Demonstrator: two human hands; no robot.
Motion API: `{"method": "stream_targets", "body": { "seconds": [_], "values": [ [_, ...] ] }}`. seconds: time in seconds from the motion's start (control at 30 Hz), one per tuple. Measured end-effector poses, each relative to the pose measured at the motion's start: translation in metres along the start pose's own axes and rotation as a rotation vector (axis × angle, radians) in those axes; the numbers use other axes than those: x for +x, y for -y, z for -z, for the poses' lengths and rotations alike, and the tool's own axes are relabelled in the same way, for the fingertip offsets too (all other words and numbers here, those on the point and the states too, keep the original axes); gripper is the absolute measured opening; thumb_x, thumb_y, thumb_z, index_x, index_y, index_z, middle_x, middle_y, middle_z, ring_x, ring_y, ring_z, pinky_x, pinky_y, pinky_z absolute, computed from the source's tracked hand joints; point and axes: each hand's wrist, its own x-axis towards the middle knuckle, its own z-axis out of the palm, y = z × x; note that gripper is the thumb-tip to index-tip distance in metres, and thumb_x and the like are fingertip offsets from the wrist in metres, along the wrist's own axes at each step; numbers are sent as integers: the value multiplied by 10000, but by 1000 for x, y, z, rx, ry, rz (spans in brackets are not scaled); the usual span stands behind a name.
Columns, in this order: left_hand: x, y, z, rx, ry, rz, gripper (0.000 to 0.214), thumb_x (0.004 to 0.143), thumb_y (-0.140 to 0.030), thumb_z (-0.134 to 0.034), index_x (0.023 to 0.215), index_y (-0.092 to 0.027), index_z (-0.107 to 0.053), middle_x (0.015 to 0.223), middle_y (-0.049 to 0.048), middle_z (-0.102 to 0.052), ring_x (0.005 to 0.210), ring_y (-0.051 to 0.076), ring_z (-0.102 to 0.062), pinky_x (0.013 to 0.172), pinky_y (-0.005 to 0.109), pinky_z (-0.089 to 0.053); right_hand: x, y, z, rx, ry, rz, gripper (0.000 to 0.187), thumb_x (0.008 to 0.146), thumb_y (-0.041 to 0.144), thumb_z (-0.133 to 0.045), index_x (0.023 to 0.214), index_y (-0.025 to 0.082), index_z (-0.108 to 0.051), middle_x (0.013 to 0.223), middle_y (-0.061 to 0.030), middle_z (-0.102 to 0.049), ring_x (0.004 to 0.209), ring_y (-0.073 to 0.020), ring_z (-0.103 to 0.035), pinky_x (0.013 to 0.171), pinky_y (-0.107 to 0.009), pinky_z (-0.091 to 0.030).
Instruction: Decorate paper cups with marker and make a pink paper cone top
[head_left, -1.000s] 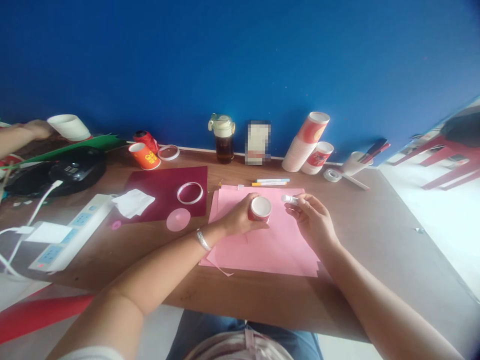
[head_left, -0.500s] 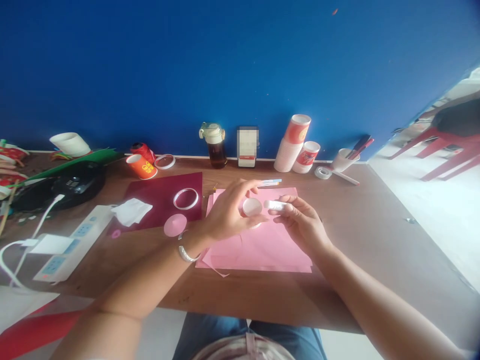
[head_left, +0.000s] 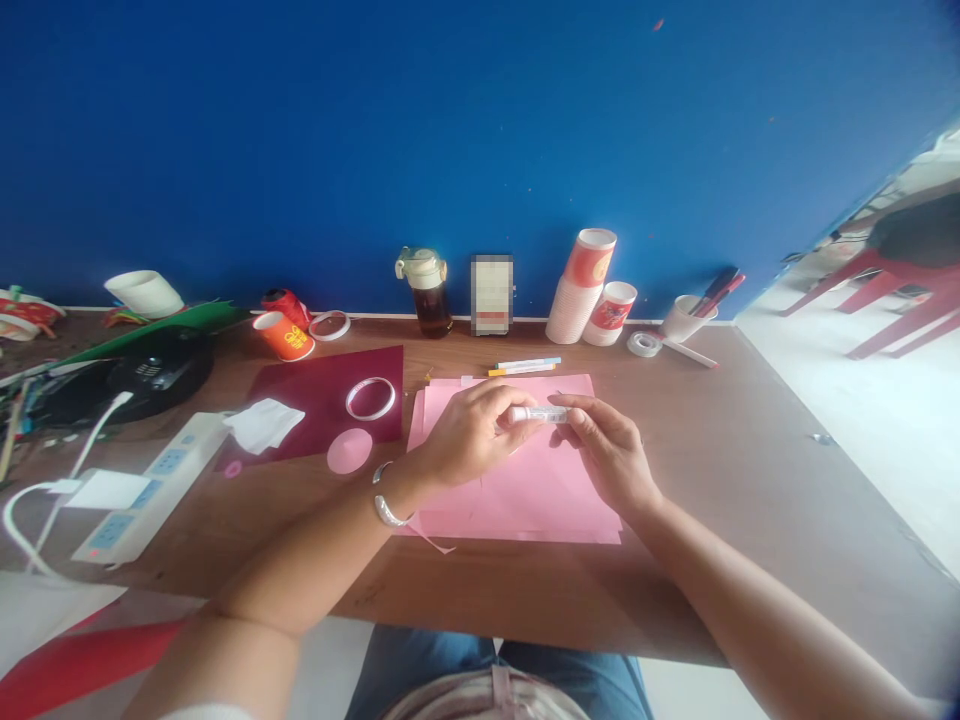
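Left hand (head_left: 466,432) and right hand (head_left: 613,450) both pinch white tube (head_left: 538,413) above pink paper (head_left: 544,500); markers (head_left: 525,367) just beyond paper.

I see a bright room from far away. Most light seems to come from the right of the pink paper (head_left: 525,500), where the floor (head_left: 885,410) glows nearly plain white. The table (head_left: 720,480) looks pale and hazy on that side, but darker just in front of the paper. Left of the paper, the power strip (head_left: 161,470) has a milky glow. Behind the paper, big squares hide the phone (head_left: 492,295). Far right of it, the stool (head_left: 892,285) looks smeary and stretched. I can't read the white tube (head_left: 541,414) above the paper.
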Motion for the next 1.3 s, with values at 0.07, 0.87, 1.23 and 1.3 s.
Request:
{"method": "stream_targets", "body": {
  "seconds": [0.07, 0.87, 1.23, 1.3],
  "values": [
    [2, 0, 2, -20, -12, 51, 80, 880, -240, -733, 908, -185, -684, 867, 14, -751, 721, 119, -670, 635, 222, -532, 0, 0, 1, -98, 7, 86, 193, 935, 353, -705, 1109, 312, -777, 881, -16, -661, 762, -148, -625, 703, -312, -551],
    [0, 7, 9, -73, 2, 88, 132, 855, -302, -769, 912, -201, -706, 884, 26, -765, 793, 156, -708, 698, 269, -554, 2, 10, -2, -57, 31, -44, 220, 849, 408, -794, 964, 225, -751, 725, -15, -717, 677, -188, -691, 714, -394, -619],
    [15, 16, 25, -156, 34, 47, 194, 884, -346, -740, 980, -181, -708, 927, 43, -737, 818, 141, -677, 737, 271, -553, 25, 28, -9, -86, 87, -59, 298, 865, 469, -761, 976, 193, -768, 754, -43, -753, 643, -194, -715, 655, -381, -626],
    [23, 18, 29, -182, 21, 99, 216, 875, -370, -749, 971, -180, -714, 933, 49, -746, 817, 146, -684, 721, 268, -556, 32, 33, -14, -152, 26, 42, 268, 844, 437, -784, 983, 208, -768, 781, -38, -762, 664, -202, -723, 680, -403, -634]
  ]
}}
